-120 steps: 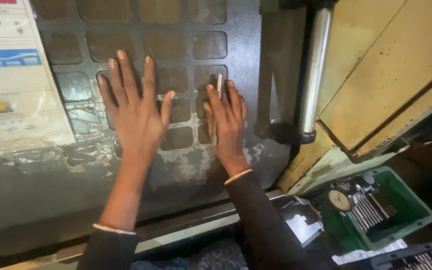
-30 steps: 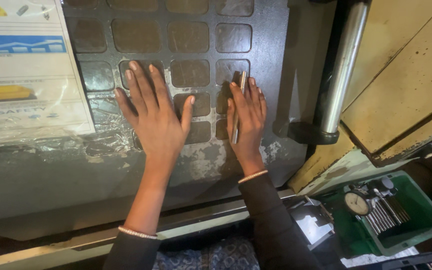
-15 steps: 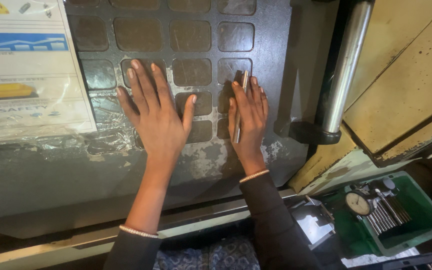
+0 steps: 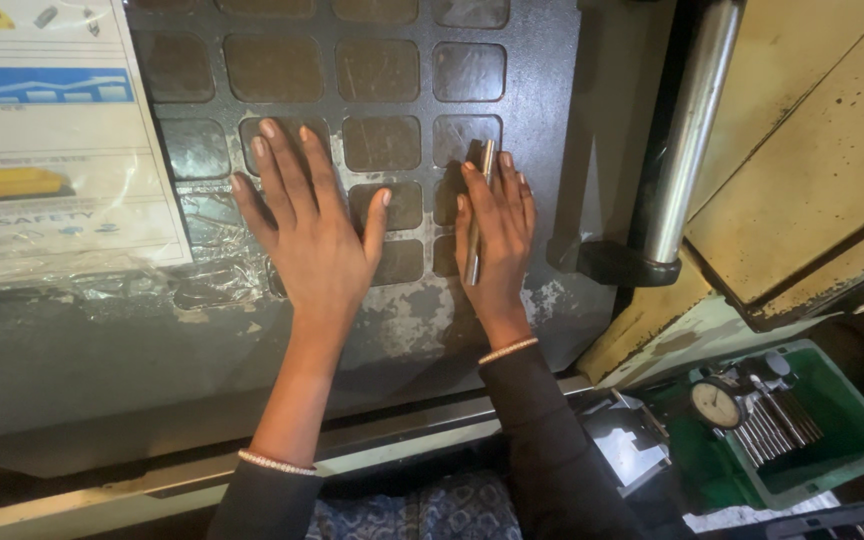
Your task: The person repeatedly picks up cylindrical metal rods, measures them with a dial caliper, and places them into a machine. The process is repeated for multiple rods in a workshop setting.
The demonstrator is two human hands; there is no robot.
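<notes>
Rod: a slim metal rod (image 4: 476, 212), dull silver with a brassy tint, straight and round in section. It lies lengthwise along my right hand (image 4: 497, 240), running from just above the fingertips down to about the palm, on the thumb side. I cannot tell whether it is pinned under the thumb or only resting against the index finger.

Right hand: flat, fingers together and extended, pressed against the dark panel (image 4: 552, 120). Not curled round the rod in any clear grip. A thin bracelet sits at the wrist, above a dark sleeve.

Left hand (image 4: 312, 235): open wide, fingers spread, palm down on the same panel, holding nothing. Just beside the right hand, not touching it.

Panel: dark grey metal, matt and gritty, carrying a grid of square raised pads (image 4: 380, 140) with rounded corners, their faces scratched and dusty. Below the pads the paint is flaked to pale patches.

Surroundings: a printed sheet (image 4: 42, 150) under crinkled clear plastic is stuck to the panel on the left. To the right, a polished steel cylinder (image 4: 687, 130) runs up beside worn yellow-painted plates (image 4: 802, 150). Lower right, a green plastic tray (image 4: 832, 440) holds a dial gauge (image 4: 718, 403) and a row of slim metal pins.
</notes>
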